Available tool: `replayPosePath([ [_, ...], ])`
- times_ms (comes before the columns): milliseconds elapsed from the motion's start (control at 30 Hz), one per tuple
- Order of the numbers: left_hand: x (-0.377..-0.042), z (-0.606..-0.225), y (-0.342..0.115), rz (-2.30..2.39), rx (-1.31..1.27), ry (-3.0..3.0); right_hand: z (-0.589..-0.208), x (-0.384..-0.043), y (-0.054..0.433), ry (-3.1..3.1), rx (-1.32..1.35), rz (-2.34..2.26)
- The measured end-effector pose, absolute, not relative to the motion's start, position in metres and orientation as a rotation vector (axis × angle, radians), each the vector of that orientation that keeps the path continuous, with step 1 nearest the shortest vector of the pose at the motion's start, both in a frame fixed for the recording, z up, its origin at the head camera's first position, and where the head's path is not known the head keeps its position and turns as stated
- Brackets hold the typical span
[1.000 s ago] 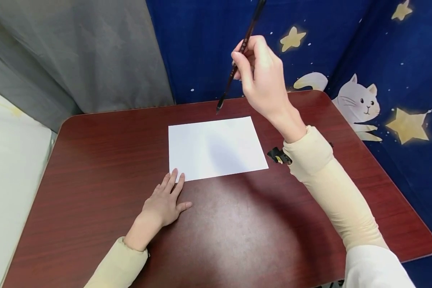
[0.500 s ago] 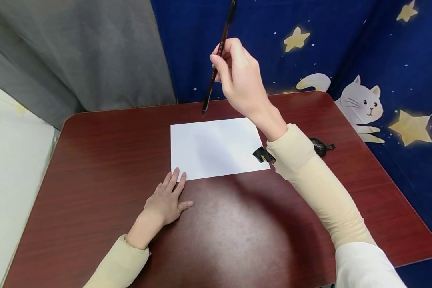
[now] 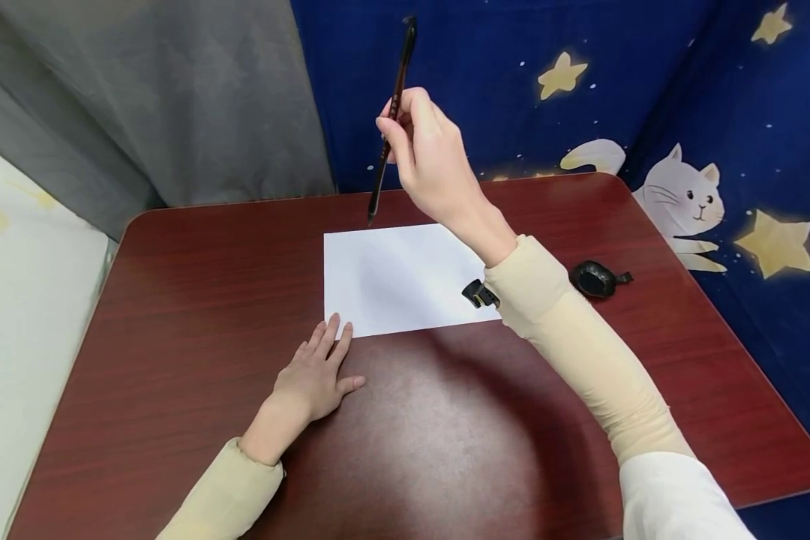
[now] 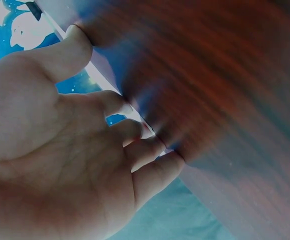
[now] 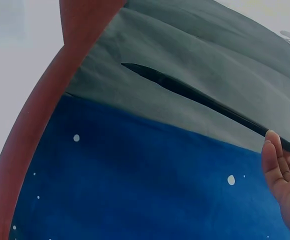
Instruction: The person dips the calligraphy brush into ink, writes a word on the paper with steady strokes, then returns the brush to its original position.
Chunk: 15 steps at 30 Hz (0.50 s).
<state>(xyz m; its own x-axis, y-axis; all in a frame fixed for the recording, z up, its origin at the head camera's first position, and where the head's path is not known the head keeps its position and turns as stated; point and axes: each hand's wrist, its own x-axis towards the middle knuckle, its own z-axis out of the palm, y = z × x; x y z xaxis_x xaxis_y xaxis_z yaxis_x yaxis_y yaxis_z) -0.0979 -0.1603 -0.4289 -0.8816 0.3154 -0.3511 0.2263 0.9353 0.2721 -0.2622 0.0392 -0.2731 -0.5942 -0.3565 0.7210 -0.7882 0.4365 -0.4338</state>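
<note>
My right hand (image 3: 432, 154) pinches a dark writing brush (image 3: 382, 169) around the middle of its handle, the tip pointing down. In the head view that tip overlaps the table just past the far edge of a blank white sheet of paper (image 3: 398, 274). The right wrist view shows the brush's dark pointed tip (image 5: 140, 70) up in the air, with my fingers at the right edge. With fingers spread, my left hand (image 3: 310, 379) rests at the sheet's near left corner. In the left wrist view its fingertips (image 4: 172, 160) touch the table surface.
A small black dish (image 3: 595, 280) with a short handle lies on the reddish-brown table (image 3: 209, 300), right of the paper. A black device (image 3: 481, 293) is at my right sleeve cuff. A grey curtain (image 3: 223, 97) and a blue patterned curtain (image 3: 472, 60) hang behind.
My right hand has moved left and slightly down with the brush. The black dish has come into view from behind the right sleeve. My left hand stays at the paper's corner.
</note>
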Motion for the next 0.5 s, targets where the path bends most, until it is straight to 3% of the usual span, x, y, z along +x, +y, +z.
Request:
replayPosePath([
  [500, -0.1, -0.429, -0.161, 0.296, 0.384, 2.683, -0.287, -0.267, 0.016, -2.298, 0.951, 1.034],
])
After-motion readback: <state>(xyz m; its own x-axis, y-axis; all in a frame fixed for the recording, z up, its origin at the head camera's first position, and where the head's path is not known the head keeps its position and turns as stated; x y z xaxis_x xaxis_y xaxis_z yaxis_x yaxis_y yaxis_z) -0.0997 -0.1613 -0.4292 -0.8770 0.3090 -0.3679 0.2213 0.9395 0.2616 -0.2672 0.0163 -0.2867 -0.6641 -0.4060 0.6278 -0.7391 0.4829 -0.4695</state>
